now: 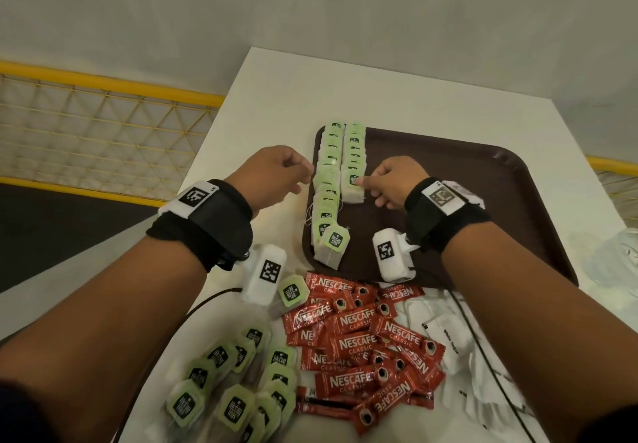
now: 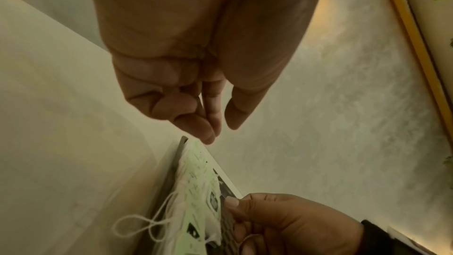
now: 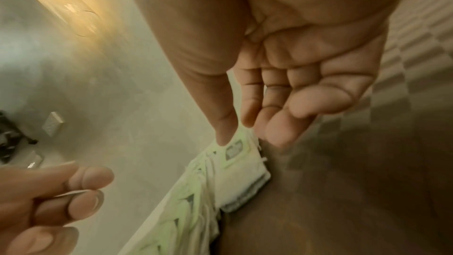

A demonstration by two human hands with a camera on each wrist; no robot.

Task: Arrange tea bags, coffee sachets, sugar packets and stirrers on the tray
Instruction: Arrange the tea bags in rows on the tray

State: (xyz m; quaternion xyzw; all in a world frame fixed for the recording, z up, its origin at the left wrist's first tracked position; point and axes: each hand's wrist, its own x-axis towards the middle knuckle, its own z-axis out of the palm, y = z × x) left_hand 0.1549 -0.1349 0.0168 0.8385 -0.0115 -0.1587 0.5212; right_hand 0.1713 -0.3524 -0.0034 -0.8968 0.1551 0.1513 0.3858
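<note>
1. My right hand (image 1: 392, 180) is on the dark brown plastic tray (image 1: 483, 201). Thumb & pointer tip pinch the green tag of the front white tea bag (image 1: 353, 185) in the short 2nd row; other fingers are loosely bent.
2. My left hand (image 1: 272, 175) is just left of the tray edge, next to the long 1st row of green-tagged tea bags (image 1: 326, 180). Fingers are curled w/ tips close together. I can't tell if it holds a thin string or nothing.
3. Both rows run long-ways, away from me. The 2nd row stops short, so the next bag goes at its near end, by my right hand.
4. Still on the white table (image 1: 276, 97) near me: loose tea bags (image 1: 234, 384), red Nescafe coffee sachets (image 1: 362, 346), white sugar packets (image 1: 445, 335). The left hand is closer to the loose bags. No stirrers seen.
</note>
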